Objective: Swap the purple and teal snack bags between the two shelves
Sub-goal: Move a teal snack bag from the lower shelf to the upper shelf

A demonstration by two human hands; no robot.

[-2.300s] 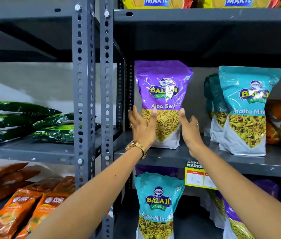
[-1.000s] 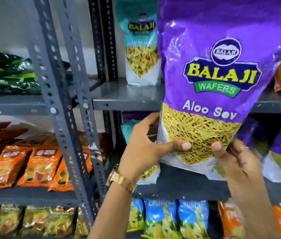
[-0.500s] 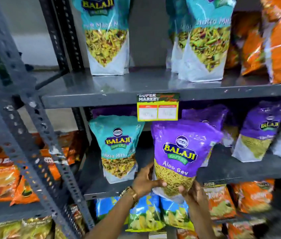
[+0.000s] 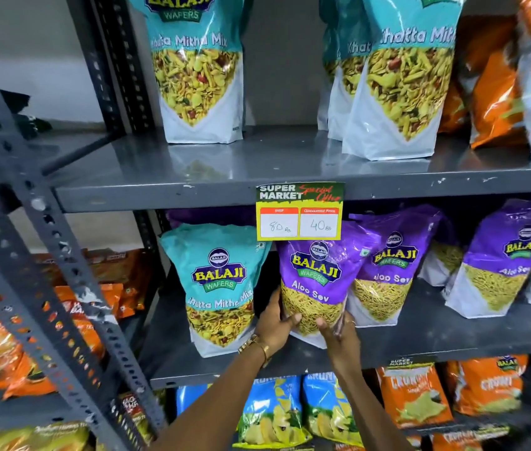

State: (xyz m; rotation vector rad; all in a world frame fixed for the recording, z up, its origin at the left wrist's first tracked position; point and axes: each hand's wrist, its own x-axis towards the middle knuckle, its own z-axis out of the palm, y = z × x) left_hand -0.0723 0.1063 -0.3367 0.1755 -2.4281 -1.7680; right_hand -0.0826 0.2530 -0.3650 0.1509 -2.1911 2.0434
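Observation:
A purple Aloo Sev bag (image 4: pixel 317 281) stands at the front of the lower shelf (image 4: pixel 420 340), held at its bottom by both hands. My left hand (image 4: pixel 275 323) grips its lower left side and my right hand (image 4: pixel 337 332) its lower right corner. A teal Khatta Mitha bag (image 4: pixel 217 284) stands upright just left of it on the same shelf. More purple bags (image 4: pixel 384 265) stand to the right. On the upper shelf (image 4: pixel 166 177) stand teal bags, one at the left (image 4: pixel 197 70) and others at the right (image 4: pixel 400 76).
A yellow price tag (image 4: pixel 300 211) hangs from the upper shelf's front edge, over the purple bag's top. Orange bags (image 4: pixel 524 89) fill the upper right. A slotted grey upright (image 4: pixel 59 262) crosses the left. Blue and orange crisp packs (image 4: pixel 290 411) sit below.
The purple bag came off the upper shelf, passed close to the camera and went down onto the lower shelf beside the teal bag. Both hands stayed on it and pushed it further in.

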